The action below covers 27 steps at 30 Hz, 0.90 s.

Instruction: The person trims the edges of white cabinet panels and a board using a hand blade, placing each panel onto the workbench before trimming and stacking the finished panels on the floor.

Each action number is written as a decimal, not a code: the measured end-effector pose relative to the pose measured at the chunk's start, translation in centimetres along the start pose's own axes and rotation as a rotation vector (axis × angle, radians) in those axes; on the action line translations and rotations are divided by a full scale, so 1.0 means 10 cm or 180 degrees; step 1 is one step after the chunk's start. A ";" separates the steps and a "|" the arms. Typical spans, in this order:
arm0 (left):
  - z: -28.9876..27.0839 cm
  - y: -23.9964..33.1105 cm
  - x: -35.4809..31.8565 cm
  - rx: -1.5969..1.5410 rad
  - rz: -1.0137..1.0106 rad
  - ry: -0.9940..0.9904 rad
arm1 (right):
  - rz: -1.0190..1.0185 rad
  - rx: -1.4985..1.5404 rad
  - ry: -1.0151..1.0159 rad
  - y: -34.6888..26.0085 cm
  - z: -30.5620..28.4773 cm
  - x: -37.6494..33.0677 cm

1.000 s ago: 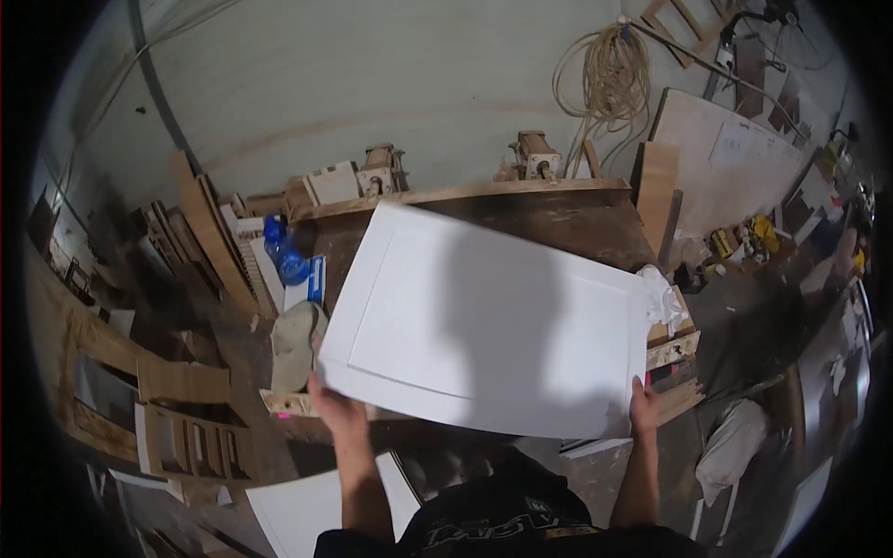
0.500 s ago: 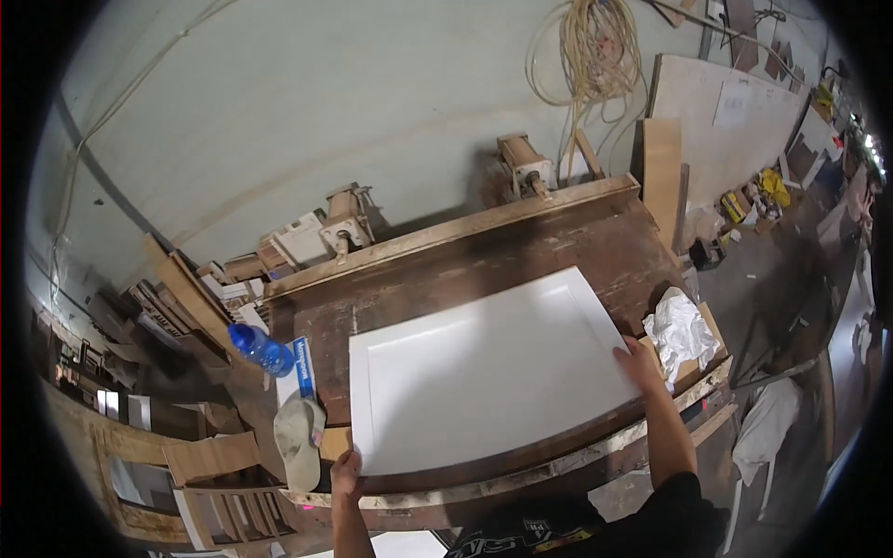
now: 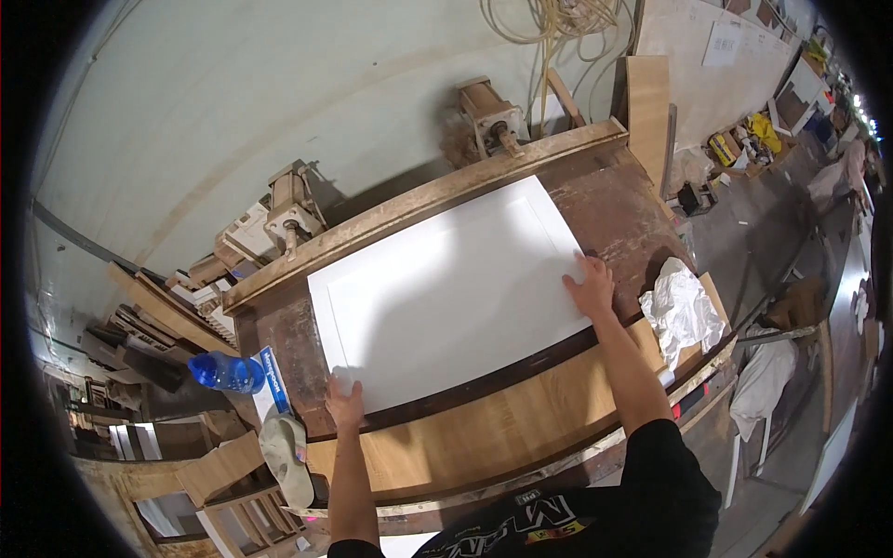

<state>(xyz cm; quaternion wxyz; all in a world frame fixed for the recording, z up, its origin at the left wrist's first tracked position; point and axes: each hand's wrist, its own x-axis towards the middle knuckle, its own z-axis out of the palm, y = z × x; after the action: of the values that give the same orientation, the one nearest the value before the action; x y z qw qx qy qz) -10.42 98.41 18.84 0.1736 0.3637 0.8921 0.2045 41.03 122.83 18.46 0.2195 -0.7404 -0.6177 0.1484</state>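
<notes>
A white cabinet door (image 3: 465, 279) with a raised border lies flat on the brown workbench (image 3: 614, 219). Its far edge is close to the wooden fence along the back. My left hand (image 3: 344, 406) grips its near left corner, fingers at the side edge and thumb by the face. On the opposite side, my right hand (image 3: 593, 286) holds the right edge with the thumb over the face and the fingers bent. The undersides of both grips are hidden. A shadow falls across the door's middle.
Two clamp cylinders (image 3: 488, 112) stand behind the wooden fence (image 3: 428, 209). A wood-grain board (image 3: 484, 423) lies along the bench front. To the left are a blue bottle (image 3: 228, 372), a blue-and-white box (image 3: 271, 379) and a cap (image 3: 286, 458); crumpled white material (image 3: 682, 312) lies at right.
Both hands have moved the white door away from me, toward the back fence. The wood-grain board at the front now shows much more. My view has shifted too.
</notes>
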 end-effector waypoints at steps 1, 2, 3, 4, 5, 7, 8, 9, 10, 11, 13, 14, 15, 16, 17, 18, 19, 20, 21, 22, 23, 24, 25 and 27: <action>0.06 0.04 -0.03 0.0689 0.0027 0.0296 | -0.0205 -0.0051 0.0152 -0.01 0.00 -0.08; 0.09 0.03 -0.08 0.0693 0.0026 0.0284 | -0.0244 -0.0003 0.0084 0.01 -0.05 -0.11; 0.11 -0.01 -0.14 0.0599 -0.0043 0.0317 | -0.0229 -0.0006 0.0092 0.04 -0.11 -0.14; 0.11 -0.08 -0.21 0.0512 -0.0114 0.0342 | -0.0146 -0.0017 -0.0038 0.10 -0.14 -0.20; 0.10 -0.14 -0.29 0.0521 -0.0100 0.0326 | -0.0062 -0.0028 -0.0165 0.17 -0.17 -0.26; 0.07 -0.27 -0.44 0.0514 -0.0032 0.0011 | -0.0200 0.0087 -0.0167 0.33 -0.24 -0.36; 0.10 -0.37 -0.41 0.0356 0.0049 0.0090 | -0.0366 0.0206 -0.0179 0.38 -0.26 -0.38; 0.09 -0.45 -0.34 0.0365 0.0022 0.0099 | -0.0382 0.0213 -0.0203 0.28 -0.33 -0.35; 0.06 -0.50 -0.27 0.0366 0.0016 0.0187 | -0.0169 0.0154 -0.0471 0.11 -0.45 -0.28; 0.05 -0.50 -0.20 0.0357 0.0024 0.0267 | 0.0052 0.0084 -0.0722 0.01 -0.52 -0.19; 0.09 -0.29 0.04 0.0333 0.0305 0.0267 | -0.0183 0.0072 -0.0478 0.09 -0.42 0.03; 0.12 -0.16 0.16 0.0327 0.0577 0.0284 | -0.0425 0.0078 -0.0251 0.13 -0.34 0.13; 0.14 -0.06 0.26 0.0312 0.0557 0.0295 | -0.0451 0.0071 -0.0254 0.11 -0.21 0.21; 0.16 0.07 0.35 0.0494 0.0343 0.0466 | -0.0562 0.0155 -0.0037 0.05 -0.12 0.28; 0.19 0.19 0.41 0.0677 0.0126 0.0630 | -0.0672 0.0238 0.0177 0.02 -0.04 0.33; 0.21 0.34 0.40 0.0847 0.0033 0.0852 | -0.0679 0.0208 0.0160 -0.05 0.03 0.30; 0.19 0.39 0.37 0.0842 0.0006 0.0834 | -0.0507 0.0135 0.0379 -0.16 0.08 0.25; 0.19 0.43 0.35 0.0793 -0.0004 0.0899 | -0.0330 0.0058 0.0599 -0.22 0.11 0.21; 0.18 0.46 0.33 0.0747 -0.0010 0.0965 | -0.0334 0.0036 0.0581 -0.24 0.10 0.21; 0.16 0.51 0.32 0.0749 -0.0023 0.0940 | -0.0393 0.0057 0.0639 -0.26 0.07 0.20; 0.15 0.56 0.31 0.0873 -0.0058 0.1036 | -0.0445 0.0078 0.0699 -0.26 0.07 0.20; 0.17 0.60 0.29 0.0993 -0.0080 0.1125 | -0.0423 0.0051 0.0692 -0.25 0.08 0.20; 0.19 0.56 0.29 0.0998 -0.0065 0.1091 | -0.0452 0.0160 0.0711 -0.25 0.09 0.21; 0.17 0.48 0.34 0.0940 0.0149 0.1189 | -0.0443 0.0263 0.0743 -0.26 0.10 0.22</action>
<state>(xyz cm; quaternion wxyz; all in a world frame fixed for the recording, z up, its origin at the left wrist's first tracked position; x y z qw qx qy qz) -9.14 104.40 19.19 -0.0544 0.3615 0.9203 0.1395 38.77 125.50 19.02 0.3300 -0.6984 -0.6312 0.0710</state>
